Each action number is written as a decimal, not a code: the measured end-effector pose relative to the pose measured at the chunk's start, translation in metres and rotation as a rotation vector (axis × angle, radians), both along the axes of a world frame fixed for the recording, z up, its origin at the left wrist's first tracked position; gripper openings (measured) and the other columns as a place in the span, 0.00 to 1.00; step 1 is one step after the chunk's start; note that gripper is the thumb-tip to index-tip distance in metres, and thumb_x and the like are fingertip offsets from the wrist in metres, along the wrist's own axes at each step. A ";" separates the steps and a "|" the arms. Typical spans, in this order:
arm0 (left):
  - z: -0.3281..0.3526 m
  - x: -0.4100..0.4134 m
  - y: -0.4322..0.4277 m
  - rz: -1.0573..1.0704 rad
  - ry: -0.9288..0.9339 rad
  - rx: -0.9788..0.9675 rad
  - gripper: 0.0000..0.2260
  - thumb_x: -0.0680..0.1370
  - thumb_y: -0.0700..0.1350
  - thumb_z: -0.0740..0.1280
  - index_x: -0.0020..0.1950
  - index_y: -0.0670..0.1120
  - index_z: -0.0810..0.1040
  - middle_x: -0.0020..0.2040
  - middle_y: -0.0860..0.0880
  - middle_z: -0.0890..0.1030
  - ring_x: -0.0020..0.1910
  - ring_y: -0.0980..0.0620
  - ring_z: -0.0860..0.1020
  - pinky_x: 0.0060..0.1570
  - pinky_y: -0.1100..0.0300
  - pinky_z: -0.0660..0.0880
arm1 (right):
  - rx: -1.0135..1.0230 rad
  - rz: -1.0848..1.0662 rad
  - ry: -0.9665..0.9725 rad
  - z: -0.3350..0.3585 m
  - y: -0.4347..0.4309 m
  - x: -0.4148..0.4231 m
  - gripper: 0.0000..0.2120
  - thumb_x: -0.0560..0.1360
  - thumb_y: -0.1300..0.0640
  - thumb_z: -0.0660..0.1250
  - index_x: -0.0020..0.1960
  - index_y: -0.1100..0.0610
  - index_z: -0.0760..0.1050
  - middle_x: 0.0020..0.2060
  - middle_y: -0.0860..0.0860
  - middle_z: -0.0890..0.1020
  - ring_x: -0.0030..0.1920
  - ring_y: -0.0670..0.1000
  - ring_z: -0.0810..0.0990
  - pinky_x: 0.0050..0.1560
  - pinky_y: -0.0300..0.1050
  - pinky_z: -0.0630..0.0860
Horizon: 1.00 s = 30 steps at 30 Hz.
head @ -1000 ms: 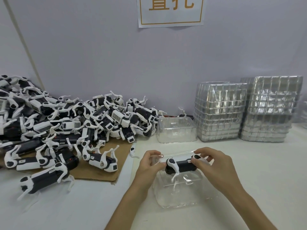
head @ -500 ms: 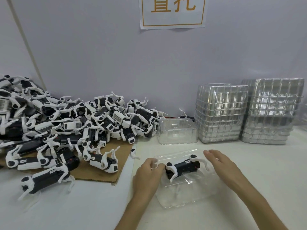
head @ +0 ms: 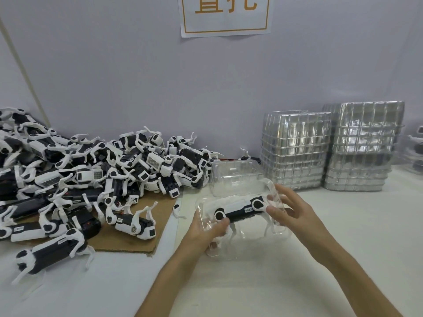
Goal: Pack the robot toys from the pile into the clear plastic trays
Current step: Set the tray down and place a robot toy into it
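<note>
Head: right hand (head: 294,212) now on tray (head: 249,243)

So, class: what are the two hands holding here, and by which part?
Both hold the clear plastic tray with a robot toy inside: the left hand grips its left end, the right hand its right end.

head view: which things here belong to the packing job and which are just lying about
Job: black-and-white robot dog toy, the clear plastic tray holding it, left hand and right hand gripping that tray, toy pile, stacked clear trays.
Lying about: brown cardboard sheet, orange-lettered white wall sign.
</note>
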<state>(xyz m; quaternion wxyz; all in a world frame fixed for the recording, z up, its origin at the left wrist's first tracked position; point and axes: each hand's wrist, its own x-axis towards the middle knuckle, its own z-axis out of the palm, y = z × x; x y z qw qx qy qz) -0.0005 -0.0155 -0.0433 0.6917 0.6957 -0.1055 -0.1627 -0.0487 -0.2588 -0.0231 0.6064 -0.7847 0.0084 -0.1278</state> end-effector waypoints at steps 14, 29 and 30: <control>-0.009 0.000 -0.013 0.218 -0.214 0.025 0.39 0.63 0.58 0.81 0.68 0.60 0.65 0.59 0.56 0.77 0.44 0.62 0.82 0.42 0.67 0.79 | -0.060 -0.192 -0.003 -0.008 0.002 0.003 0.22 0.70 0.46 0.77 0.61 0.37 0.74 0.56 0.44 0.80 0.47 0.50 0.81 0.44 0.41 0.73; -0.012 -0.001 -0.013 0.418 -0.139 0.016 0.10 0.78 0.45 0.71 0.57 0.54 0.78 0.54 0.52 0.79 0.49 0.59 0.77 0.43 0.64 0.71 | -0.407 -0.198 -0.243 0.000 0.023 -0.009 0.14 0.77 0.51 0.70 0.62 0.39 0.79 0.58 0.32 0.81 0.60 0.36 0.77 0.59 0.31 0.70; -0.011 -0.002 -0.013 0.419 -0.148 0.028 0.09 0.78 0.45 0.71 0.57 0.54 0.78 0.53 0.52 0.80 0.47 0.58 0.78 0.42 0.64 0.71 | -0.452 -0.135 -0.227 0.000 0.027 -0.010 0.13 0.77 0.50 0.69 0.60 0.39 0.81 0.57 0.30 0.80 0.59 0.34 0.77 0.58 0.28 0.69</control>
